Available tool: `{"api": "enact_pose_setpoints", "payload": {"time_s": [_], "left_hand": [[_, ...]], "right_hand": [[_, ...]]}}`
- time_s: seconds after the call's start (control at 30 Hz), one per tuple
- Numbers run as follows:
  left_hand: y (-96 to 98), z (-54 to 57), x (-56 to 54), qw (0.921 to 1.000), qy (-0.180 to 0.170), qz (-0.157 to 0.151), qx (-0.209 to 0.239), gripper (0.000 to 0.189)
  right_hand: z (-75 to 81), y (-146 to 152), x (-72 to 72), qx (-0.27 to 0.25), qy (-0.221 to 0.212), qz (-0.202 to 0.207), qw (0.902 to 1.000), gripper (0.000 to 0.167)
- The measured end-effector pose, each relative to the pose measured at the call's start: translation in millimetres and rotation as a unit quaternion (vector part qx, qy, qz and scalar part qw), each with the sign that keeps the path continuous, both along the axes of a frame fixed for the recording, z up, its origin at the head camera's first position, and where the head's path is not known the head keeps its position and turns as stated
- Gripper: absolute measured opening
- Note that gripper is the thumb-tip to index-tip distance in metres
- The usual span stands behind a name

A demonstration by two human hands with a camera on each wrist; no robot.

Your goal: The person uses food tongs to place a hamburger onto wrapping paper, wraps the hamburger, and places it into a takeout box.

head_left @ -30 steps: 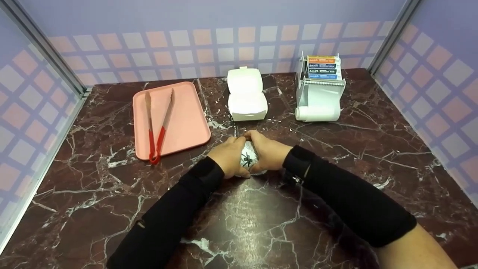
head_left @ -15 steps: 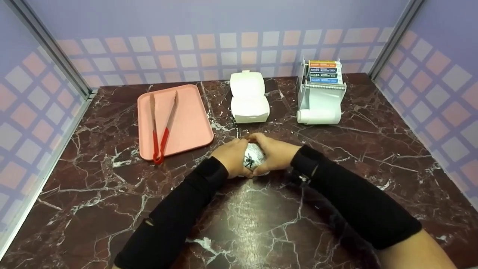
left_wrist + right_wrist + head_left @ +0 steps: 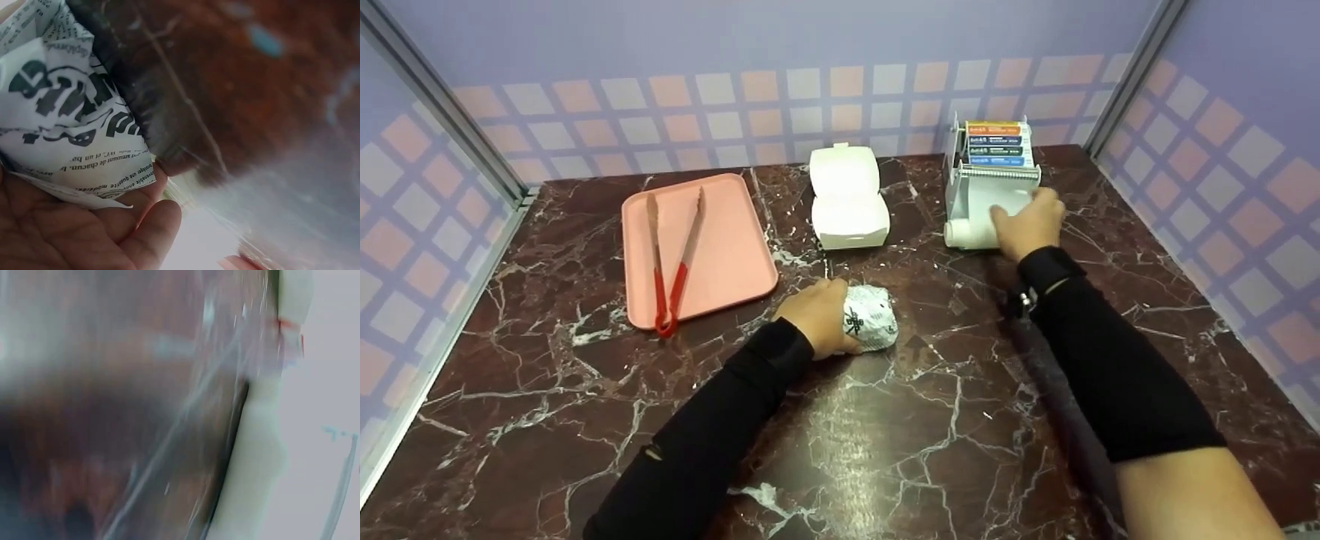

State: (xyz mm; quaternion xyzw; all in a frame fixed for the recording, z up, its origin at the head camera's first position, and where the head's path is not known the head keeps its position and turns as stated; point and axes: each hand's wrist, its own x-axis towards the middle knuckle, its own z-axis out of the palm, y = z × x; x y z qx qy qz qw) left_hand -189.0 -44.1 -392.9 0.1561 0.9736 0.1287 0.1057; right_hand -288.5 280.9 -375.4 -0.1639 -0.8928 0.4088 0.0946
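My left hand [image 3: 816, 319] holds the left side of a round bundle [image 3: 871, 318] wrapped in white paper with black print, on the marble-patterned table. In the left wrist view the wrapper [image 3: 67, 107] shows large black letters, and the fingers curl beneath it. At the back right stands a label dispenser [image 3: 997, 171] with several coloured labels and a white roll [image 3: 973, 232] at its front. My right hand [image 3: 1031, 225] is over the right part of that dispenser, thumb and fingers apart. The right wrist view is blurred, with the pale roll [image 3: 247, 467] along its right side.
Behind the bundle sits an open white clamshell box [image 3: 851, 210]. To the left lies a pink tray [image 3: 727, 255] with red-handled tongs [image 3: 679, 277] resting on it, the handle end over the near rim. Patterned walls [image 3: 780, 112] enclose the table on the back and both sides.
My right hand has left the bundle and moved up and right to the label dispenser. My left hand has stayed on the bundle, whose right side is now uncovered.
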Motion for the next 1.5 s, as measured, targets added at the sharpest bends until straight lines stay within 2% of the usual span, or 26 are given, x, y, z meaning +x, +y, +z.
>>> {"api": "enact_pose_setpoints", "payload": {"time_s": [0.07, 0.2, 0.47, 0.7, 0.83, 0.93, 1.03, 1.33, 1.5], "left_hand": [[-0.1, 0.0, 0.1, 1.0, 0.0, 0.0, -0.003, 0.087], [-0.3, 1.1, 1.2, 1.0, 0.0, -0.005, -0.006, 0.087], [-0.7, 0.8, 1.2, 1.0, 0.002, -0.007, -0.007, 0.088], [-1.1, 0.5, 1.1, 1.0, 0.001, -0.002, -0.005, 0.089], [-1.5, 0.5, 1.3, 1.0, -0.002, -0.001, -0.007, 0.09], [-1.3, 1.0, 1.6, 1.0, -0.003, 0.0, -0.004, 0.09], [-0.9, 1.6, 1.5, 1.0, -0.005, 0.0, -0.002, 0.089], [-0.8, 2.1, 1.0, 0.9999, -0.002, -0.005, -0.011, 0.088], [-1.0, 1.9, 1.3, 0.9999, 0.0, -0.008, -0.01, 0.087]], "right_hand": [[-1.5, 8, -3.8, -0.006, -0.019, -0.02, 0.9996, 0.085], [-0.7, 20, -9.7, -0.023, -0.056, -0.011, 0.9981, 0.087], [-1.7, 28, -16.4, -0.029, -0.036, -0.031, 0.9984, 0.057], [-13.1, 37, -15.4, -0.031, -0.036, -0.016, 0.9987, 0.052], [-18.8, 40, -17.9, -0.09, -0.042, -0.001, 0.9951, 0.053], [-22.2, 41, -17.9, -0.145, -0.056, -0.002, 0.9878, 0.055], [-24.1, 42, -15.6, -0.175, -0.066, -0.002, 0.9824, 0.056], [-23.2, 47, -10.0, -0.176, -0.101, 0.036, 0.9785, 0.056], [-25.5, 49, -8.9, -0.172, -0.108, 0.049, 0.9779, 0.044]]}}
